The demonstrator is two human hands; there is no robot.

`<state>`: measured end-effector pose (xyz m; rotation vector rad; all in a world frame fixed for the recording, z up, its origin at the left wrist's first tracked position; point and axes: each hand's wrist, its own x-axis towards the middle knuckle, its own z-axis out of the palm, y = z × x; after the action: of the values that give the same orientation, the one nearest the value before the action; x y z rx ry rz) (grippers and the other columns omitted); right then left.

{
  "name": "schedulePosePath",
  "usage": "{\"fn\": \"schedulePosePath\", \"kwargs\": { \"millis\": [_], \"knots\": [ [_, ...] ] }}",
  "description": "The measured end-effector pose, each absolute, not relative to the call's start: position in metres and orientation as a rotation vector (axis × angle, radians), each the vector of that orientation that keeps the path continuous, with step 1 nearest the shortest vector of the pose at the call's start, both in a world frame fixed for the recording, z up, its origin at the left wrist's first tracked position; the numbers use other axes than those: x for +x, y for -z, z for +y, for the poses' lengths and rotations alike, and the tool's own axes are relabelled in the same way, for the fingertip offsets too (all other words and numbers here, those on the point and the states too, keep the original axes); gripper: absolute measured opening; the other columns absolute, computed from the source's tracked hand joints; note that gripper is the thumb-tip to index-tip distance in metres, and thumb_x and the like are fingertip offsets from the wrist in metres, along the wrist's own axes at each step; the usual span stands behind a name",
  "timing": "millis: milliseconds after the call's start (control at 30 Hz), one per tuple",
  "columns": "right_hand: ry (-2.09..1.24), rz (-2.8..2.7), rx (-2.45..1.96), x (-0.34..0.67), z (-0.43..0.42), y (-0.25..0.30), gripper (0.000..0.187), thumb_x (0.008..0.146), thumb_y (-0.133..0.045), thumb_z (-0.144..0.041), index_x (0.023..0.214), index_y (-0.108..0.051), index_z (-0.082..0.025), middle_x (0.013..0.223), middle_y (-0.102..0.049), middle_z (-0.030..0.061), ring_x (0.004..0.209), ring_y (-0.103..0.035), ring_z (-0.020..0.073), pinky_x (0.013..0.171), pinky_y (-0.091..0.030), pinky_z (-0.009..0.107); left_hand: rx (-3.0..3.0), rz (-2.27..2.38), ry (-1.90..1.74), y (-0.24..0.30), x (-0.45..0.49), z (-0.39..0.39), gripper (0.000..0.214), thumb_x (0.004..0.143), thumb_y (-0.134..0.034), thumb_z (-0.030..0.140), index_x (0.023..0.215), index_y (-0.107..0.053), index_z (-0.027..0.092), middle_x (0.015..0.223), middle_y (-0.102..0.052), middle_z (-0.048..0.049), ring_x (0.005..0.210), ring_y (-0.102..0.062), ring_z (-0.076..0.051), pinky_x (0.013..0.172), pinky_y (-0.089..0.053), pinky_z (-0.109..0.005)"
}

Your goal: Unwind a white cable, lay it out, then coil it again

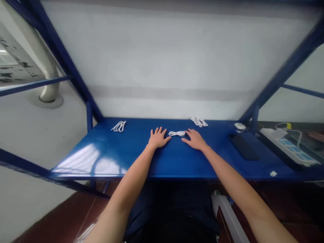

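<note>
My left hand point(159, 137) lies flat on the blue steel table top point(177, 160), fingers spread and holding nothing. My right hand point(193, 140) rests flat the same way, also holding nothing. Between them sits a small coiled white cable point(176, 133), touched by neither hand. Farther left lies a looped white cable point(118, 126). Near the table's back edge, a tangled bunch of white cables point(198, 122) lies beyond my right hand.
A black flat pad point(244, 146) and a round white object point(239, 126) lie at the right, with a small white piece point(273, 173) near the front edge. Beyond stand a white power strip point(286, 145) and a blue steel frame post point(89, 116). A wall panel closes the back.
</note>
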<state>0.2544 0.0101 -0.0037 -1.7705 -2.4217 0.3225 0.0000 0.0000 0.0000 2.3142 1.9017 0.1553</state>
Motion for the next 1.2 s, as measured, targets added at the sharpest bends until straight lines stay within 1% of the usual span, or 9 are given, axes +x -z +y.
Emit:
{"fn": "schedulePosePath", "kwargs": {
  "millis": [267,367,433,533,600,733,867,1033,1200],
  "knots": [
    [-0.323,-2.418,-1.764,0.254,0.009,0.004,0.090,0.083,-0.026,-0.080,0.150,-0.034,-0.020,0.160,-0.020,0.0091,0.147,-0.014,0.0322,0.119,-0.012,0.048,2.324,1.887,-0.170,-0.001,0.000,-0.002,0.082,0.087,-0.018,0.073,0.152,-0.029,0.025,0.160,-0.020,-0.0092,0.147,-0.014,-0.032,0.116,-0.008,-0.058],
    [-0.353,-2.387,-1.730,0.255,0.010,0.007,0.086,0.085,-0.033,-0.077,0.148,-0.037,-0.019,0.158,-0.025,0.0116,0.146,-0.015,0.0337,0.118,-0.012,0.051,2.318,1.877,-0.181,-0.001,-0.001,-0.001,0.081,0.087,-0.018,0.073,0.151,-0.029,0.024,0.160,-0.020,-0.0096,0.147,-0.013,-0.033,0.116,-0.008,-0.058],
    [-0.358,-2.305,-1.646,0.256,0.011,0.011,0.083,0.085,-0.042,-0.070,0.149,-0.034,-0.018,0.156,-0.030,0.0140,0.144,-0.023,0.0338,0.117,-0.019,0.051,2.309,1.872,-0.185,-0.001,-0.001,-0.001,0.081,0.087,-0.019,0.073,0.152,-0.029,0.024,0.160,-0.019,-0.0099,0.147,-0.013,-0.033,0.116,-0.008,-0.059],
    [-0.364,-2.121,-1.407,0.255,0.016,0.017,0.076,0.090,-0.046,-0.054,0.153,-0.022,-0.020,0.152,-0.035,0.0150,0.131,-0.046,0.0284,0.107,-0.039,0.045,2.300,1.866,-0.190,-0.001,0.000,-0.001,0.081,0.087,-0.021,0.073,0.151,-0.029,0.024,0.160,-0.019,-0.0099,0.147,-0.013,-0.033,0.115,-0.008,-0.059],
    [-0.362,-2.127,-1.251,0.252,0.020,0.018,0.064,0.093,-0.044,-0.044,0.151,-0.028,-0.023,0.147,-0.043,0.0125,0.123,-0.054,0.0255,0.102,-0.044,0.043,2.297,1.870,-0.196,-0.002,0.000,-0.001,0.080,0.088,-0.022,0.072,0.151,-0.030,0.025,0.160,-0.019,-0.0100,0.147,-0.013,-0.033,0.115,-0.008,-0.058],
    [-0.290,-2.278,-1.159,0.242,0.026,0.017,0.046,0.093,-0.045,-0.032,0.137,-0.051,-0.023,0.128,-0.061,0.0093,0.119,-0.056,0.0259,0.102,-0.044,0.045,2.293,1.868,-0.212,-0.003,0.000,-0.002,0.079,0.087,-0.024,0.072,0.151,-0.031,0.025,0.159,-0.020,-0.0101,0.147,-0.014,-0.033,0.115,-0.008,-0.058],
    [-0.205,-2.285,-1.165,0.238,0.028,0.016,0.036,0.092,-0.047,-0.029,0.122,-0.063,-0.019,0.119,-0.067,0.0105,0.112,-0.059,0.0248,0.098,-0.045,0.042,2.284,1.858,-0.226,-0.003,0.000,-0.003,0.079,0.088,-0.024,0.071,0.151,-0.031,0.024,0.159,-0.021,-0.0107,0.147,-0.014,-0.033,0.116,-0.007,-0.058],
    [-0.148,-2.264,-1.302,0.240,0.035,0.015,0.028,0.092,-0.050,-0.030,0.108,-0.069,-0.017,0.104,-0.071,0.0098,0.097,-0.062,0.0222,0.089,-0.046,0.035,2.272,1.852,-0.237,-0.003,-0.001,-0.003,0.078,0.088,-0.026,0.070,0.150,-0.032,0.024,0.159,-0.021,-0.0111,0.147,-0.014,-0.033,0.116,-0.007,-0.058],
    [-0.039,-2.171,-1.637,0.243,0.055,0.008,0.029,0.093,-0.049,-0.028,0.109,-0.069,-0.014,0.106,-0.070,0.0114,0.099,-0.060,0.0228,0.085,-0.044,0.031,2.273,1.839,-0.243,-0.004,-0.002,-0.003,0.077,0.088,-0.028,0.068,0.150,-0.033,0.023,0.159,-0.021,-0.0118,0.147,-0.014,-0.033,0.116,-0.007,-0.058]
  ]
}}
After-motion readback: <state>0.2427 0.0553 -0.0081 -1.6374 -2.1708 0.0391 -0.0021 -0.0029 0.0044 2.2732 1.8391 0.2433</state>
